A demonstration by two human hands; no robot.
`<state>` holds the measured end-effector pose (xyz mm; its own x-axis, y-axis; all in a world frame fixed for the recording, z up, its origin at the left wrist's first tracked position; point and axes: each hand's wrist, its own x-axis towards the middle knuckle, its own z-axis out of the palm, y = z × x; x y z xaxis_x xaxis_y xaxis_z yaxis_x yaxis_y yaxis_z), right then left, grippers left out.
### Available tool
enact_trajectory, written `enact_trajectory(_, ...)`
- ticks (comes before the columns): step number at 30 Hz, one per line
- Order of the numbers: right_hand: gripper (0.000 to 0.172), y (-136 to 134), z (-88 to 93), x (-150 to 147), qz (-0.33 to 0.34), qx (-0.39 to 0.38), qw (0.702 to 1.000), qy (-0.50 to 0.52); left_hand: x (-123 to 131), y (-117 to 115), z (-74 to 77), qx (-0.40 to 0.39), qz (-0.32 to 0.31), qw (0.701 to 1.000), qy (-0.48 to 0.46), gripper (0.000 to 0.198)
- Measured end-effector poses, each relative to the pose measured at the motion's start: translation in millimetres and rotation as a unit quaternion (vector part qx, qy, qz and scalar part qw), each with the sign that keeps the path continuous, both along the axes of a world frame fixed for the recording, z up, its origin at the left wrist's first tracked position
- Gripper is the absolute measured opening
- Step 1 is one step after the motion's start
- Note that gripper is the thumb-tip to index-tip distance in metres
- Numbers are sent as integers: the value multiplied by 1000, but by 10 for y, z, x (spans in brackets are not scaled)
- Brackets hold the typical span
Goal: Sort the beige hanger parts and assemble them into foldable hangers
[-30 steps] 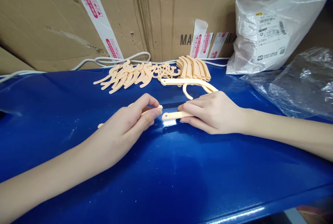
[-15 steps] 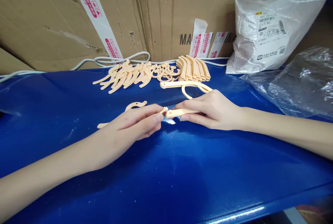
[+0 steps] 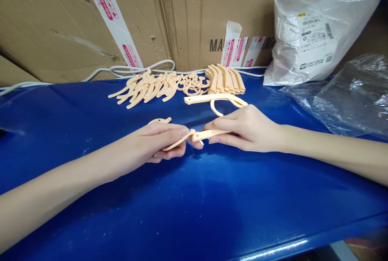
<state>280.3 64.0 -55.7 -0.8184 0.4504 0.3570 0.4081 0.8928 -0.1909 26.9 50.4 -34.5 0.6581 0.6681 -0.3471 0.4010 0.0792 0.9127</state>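
Note:
Between the thumb and fingers of my left hand (image 3: 163, 143) is a thin, curved cream plastic hanger arm (image 3: 178, 141). My right hand (image 3: 242, 129) pinches another cream hanger arm (image 3: 209, 134), which has a hole near its end. The two ends meet or nearly meet in front of me; contact is unclear. Just behind my left hand, a cream hook piece (image 3: 160, 120) shows partly. Beyond my right hand lies a long cream hanger arm (image 3: 212, 98) with a curved hook (image 3: 214, 108) beside it, partly covered by the hand.
Several loose hanger parts (image 3: 151, 87) are heaped at the back of the blue table (image 3: 188, 204), beside a row of stacked hanger arms (image 3: 224, 79). Behind runs a white cable (image 3: 151, 66) along cardboard boxes (image 3: 182, 18). A white plastic bag (image 3: 318, 30) and clear film (image 3: 357, 95) occupy the right.
My left hand has shifted slightly up and turned, so its hanger arm now slants down in front of the fingers. The right hand's arm has tilted slightly, its holed end lower.

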Motion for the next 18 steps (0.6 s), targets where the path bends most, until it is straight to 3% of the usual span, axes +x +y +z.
enact_trajectory(8, 36, -6, 1, -23, -2, -8, 1000, -6, -68, 51, 29, -87, -24, 996, -27, 32)
enact_trajectory(18, 39, -23, 24, -27, 6, -3, 1000, -4, -55, 67, 110, -112, -62, 991, -25, 32)
